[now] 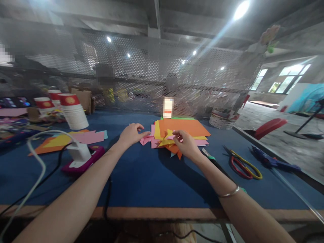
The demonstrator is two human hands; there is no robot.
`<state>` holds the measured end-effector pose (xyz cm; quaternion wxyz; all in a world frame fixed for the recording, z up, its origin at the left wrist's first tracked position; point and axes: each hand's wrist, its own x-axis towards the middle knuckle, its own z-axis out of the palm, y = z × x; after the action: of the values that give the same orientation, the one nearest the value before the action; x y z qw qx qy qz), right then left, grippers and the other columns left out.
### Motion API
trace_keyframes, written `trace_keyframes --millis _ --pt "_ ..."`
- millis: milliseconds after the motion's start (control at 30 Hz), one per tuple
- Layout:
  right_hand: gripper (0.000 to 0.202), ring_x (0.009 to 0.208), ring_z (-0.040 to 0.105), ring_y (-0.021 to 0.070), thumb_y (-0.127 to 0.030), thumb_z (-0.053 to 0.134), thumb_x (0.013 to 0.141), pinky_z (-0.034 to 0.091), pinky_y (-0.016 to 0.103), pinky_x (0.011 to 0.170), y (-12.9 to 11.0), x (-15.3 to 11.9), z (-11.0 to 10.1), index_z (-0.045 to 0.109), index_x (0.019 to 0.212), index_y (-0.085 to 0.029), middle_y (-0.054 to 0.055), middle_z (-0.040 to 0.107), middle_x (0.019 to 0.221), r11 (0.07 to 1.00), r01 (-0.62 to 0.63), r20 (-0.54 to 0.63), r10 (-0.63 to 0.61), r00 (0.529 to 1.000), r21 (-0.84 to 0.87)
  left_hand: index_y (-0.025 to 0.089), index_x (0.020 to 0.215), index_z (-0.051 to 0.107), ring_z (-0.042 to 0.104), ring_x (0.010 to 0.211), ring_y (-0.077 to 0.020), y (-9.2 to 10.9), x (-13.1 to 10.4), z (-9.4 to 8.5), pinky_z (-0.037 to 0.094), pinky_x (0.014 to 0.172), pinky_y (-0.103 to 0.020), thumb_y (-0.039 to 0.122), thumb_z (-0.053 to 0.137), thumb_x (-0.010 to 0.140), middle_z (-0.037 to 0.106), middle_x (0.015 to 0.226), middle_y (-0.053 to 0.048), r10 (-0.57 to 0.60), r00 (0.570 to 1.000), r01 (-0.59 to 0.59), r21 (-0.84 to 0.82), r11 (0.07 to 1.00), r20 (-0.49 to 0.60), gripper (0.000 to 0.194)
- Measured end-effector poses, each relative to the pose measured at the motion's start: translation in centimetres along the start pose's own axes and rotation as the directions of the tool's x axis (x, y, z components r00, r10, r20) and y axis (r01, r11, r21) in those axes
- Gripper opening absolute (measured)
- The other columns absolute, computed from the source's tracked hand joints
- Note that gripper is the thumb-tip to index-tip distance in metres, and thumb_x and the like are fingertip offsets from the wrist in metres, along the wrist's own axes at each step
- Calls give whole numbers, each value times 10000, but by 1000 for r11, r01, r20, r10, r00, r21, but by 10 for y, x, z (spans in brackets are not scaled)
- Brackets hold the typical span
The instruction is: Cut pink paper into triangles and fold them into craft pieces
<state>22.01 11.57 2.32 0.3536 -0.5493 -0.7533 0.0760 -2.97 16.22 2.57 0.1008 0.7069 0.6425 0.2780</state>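
Observation:
My left hand [131, 134] is over the blue table, thumb and fingers apart, beside a small folded pink paper piece [146, 139]. Whether the fingertips touch the pink piece is hard to tell. My right hand [186, 143] has its fingers curled together at the folded yellow paper shape [168, 138]; a bit of pink shows at the fingertips, too small to make out. Under and behind it lies a stack of coloured sheets with an orange sheet [186, 127] on top. Orange pointed paper [177, 150] sticks out in front of the stack.
Scissors [244, 165], a blue glue gun [272, 160] and a black-handled cutter [212, 158] lie on the right. At left are a purple power strip [97, 155] with cables, loose coloured sheets [84, 137] and stacked paper cups [73, 111]. A mesh panel [141, 77] stands behind.

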Motion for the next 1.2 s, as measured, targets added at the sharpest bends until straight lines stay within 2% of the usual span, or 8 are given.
trace_keyframes --millis 100,167,267,367,500,667,900,1200 --pt "272 904 622 164 -352 561 924 532 368 784 3 3 -4 584 1120 -165 56 618 1092 999 -11 -1 10 1000 -35 217 969 672 634 885 -180 -2 3 8 463 812 -279 396 687 757 687 1031 -37 115 993 -114 -12 993 42 278" --pt "269 907 621 165 -352 560 924 531 369 786 5 4 -7 585 1119 -167 56 617 1096 997 -19 3 19 1000 -71 189 941 660 630 852 -163 -4 5 13 489 799 -310 360 633 839 679 976 -36 123 991 -123 -8 992 52 201" --pt "267 921 619 168 -349 558 925 529 373 795 7 5 -10 585 1122 -170 59 614 1111 990 -26 19 29 999 -141 158 973 628 621 853 -152 -6 7 17 516 778 -346 358 570 902 651 989 -43 128 992 -128 -17 992 12 220" --pt "271 962 612 179 -347 562 923 520 392 826 9 4 -12 585 1130 -174 64 606 1142 974 -32 48 44 998 -226 173 991 634 622 880 -166 -1 7 16 500 823 -338 249 631 830 659 998 -52 172 981 -177 -56 983 -86 178" --pt "295 1017 597 199 -351 564 920 504 422 865 10 1 -9 576 1157 -177 72 590 1185 941 -27 89 60 994 -336 180 1023 632 605 955 -188 17 0 15 467 885 -336 177 589 766 652 1037 -65 264 939 -292 -106 950 -221 260" --pt "345 1055 584 216 -351 569 917 497 443 882 11 -2 -6 544 1217 -183 81 563 1237 902 -4 165 83 983 -432 186 979 645 614 886 -166 38 -16 21 494 811 -295 178 536 760 657 974 -57 365 904 -406 -178 896 -222 245" --pt "306 979 610 190 -360 563 921 518 404 835 12 -1 -14 570 1167 -178 68 598 1163 856 11 277 154 948 -516 168 887 672 632 829 -171 44 -24 28 509 780 -310 202 528 757 681 942 -71 377 914 -403 -253 879 -147 197" --pt "313 984 610 193 -362 567 918 517 407 834 13 2 -15 568 1168 -174 69 596 1164 886 -41 246 173 954 -462 185 827 686 633 850 -192 47 -28 28 480 821 -336 213 551 734 696 938 -72 318 943 -331 -383 862 -101 166"
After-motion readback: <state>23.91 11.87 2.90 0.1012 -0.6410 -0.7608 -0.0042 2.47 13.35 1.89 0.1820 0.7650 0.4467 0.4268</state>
